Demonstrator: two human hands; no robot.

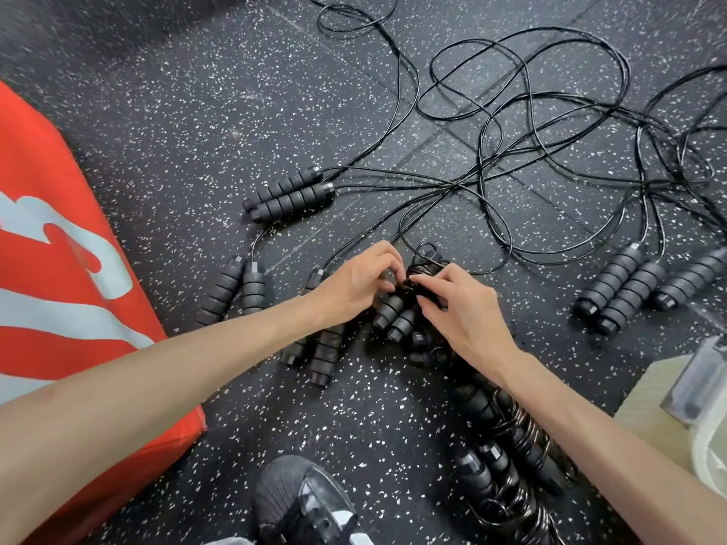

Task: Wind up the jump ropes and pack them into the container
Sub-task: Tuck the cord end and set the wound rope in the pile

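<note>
While loose jump ropes (511, 159) sprawl over the speckled floor (196, 112), the left hand (356, 285) and right hand (464, 312) both pinch the coiled cord of a wound jump rope (397, 312) at centre; the container (704, 407) sits at right

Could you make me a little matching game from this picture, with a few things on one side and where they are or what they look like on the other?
Things:
1. rope between the hands
2. pair of handles
3. red pad
4. shoe

Descriptions:
A. at the left edge, with white lettering
B. at the bottom edge, black with white stripes
C. cord wound round its handles, fingers of the left hand and right hand pinching it
D. lying side by side on the floor, cord still loose

Pairs: 1-C, 2-D, 3-A, 4-B
</note>
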